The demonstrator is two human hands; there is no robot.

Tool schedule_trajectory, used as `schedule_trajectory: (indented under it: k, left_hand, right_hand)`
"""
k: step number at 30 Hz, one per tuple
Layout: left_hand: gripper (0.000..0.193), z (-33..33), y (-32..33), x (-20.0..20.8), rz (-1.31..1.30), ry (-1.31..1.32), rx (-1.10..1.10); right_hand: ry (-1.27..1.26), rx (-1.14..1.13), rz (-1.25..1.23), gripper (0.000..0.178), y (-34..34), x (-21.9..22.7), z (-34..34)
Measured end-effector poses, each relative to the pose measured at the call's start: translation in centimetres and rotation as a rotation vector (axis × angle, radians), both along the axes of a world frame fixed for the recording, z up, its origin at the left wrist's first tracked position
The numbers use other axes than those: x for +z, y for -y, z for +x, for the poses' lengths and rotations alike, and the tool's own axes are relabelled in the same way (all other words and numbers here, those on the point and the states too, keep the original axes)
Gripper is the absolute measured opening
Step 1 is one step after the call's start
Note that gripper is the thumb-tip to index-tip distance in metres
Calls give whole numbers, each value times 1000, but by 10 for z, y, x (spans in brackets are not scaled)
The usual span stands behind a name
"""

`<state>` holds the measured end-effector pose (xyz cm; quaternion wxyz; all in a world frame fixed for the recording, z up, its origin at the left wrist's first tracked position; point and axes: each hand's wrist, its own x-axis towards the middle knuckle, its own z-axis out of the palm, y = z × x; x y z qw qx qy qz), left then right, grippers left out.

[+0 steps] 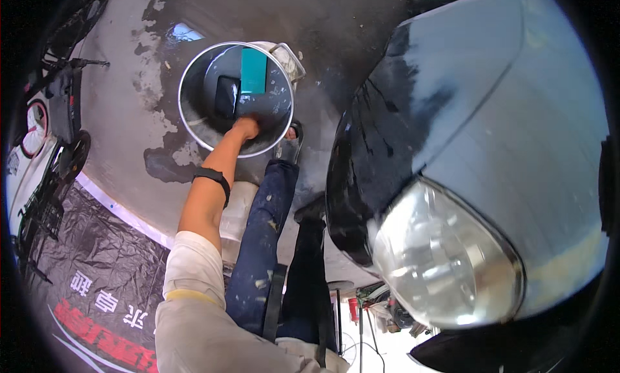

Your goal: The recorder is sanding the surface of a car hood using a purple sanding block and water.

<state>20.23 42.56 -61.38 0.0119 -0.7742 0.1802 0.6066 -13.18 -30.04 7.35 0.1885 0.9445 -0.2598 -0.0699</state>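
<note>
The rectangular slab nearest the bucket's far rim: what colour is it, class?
The slab is teal green, best seen in the head view.

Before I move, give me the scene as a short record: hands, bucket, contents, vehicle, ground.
Left hand: down inside the bucket, near its lower rim as pictured; fingers mostly hidden, grip unclear
Right hand: not in view
Bucket: round, pale-rimmed, on the floor
Contents: a teal rectangular piece and a dark rectangular item, side by side
Vehicle: headlight beside a grey panel, at the right
Ground: floor with dark, wet-looking patches; black printed sheet at lower left
</note>
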Motion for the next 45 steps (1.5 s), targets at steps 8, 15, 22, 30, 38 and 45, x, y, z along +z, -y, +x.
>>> schedule_trajectory:
  k: [8,15,22,30,38,45]
  left_hand:
    - [42,-14,23,156,-705,142,642]
    - [45,9,157,446,-850,214,823]
    - [55,-23,284,614,-1335,994,178]
    - [68,-119,344,626,-1228,1052,-375]
    - [60,-123,387,614,-1274,1169,-313]
    - [62,-131,392,619,-1259,1111,-321]
  right_hand:
    - [91,23,132,50,65,-14,-50]
    - [550,26,3,50,-31,-42,54]
    - [631,-32,-139,53,-37,-47,54]
    - [632,-112,-73,56,-40,-50,61]
    - [631,-81,-114,56,-36,-53,67]
    - [635,-44,-142,56,-35,-54,62]
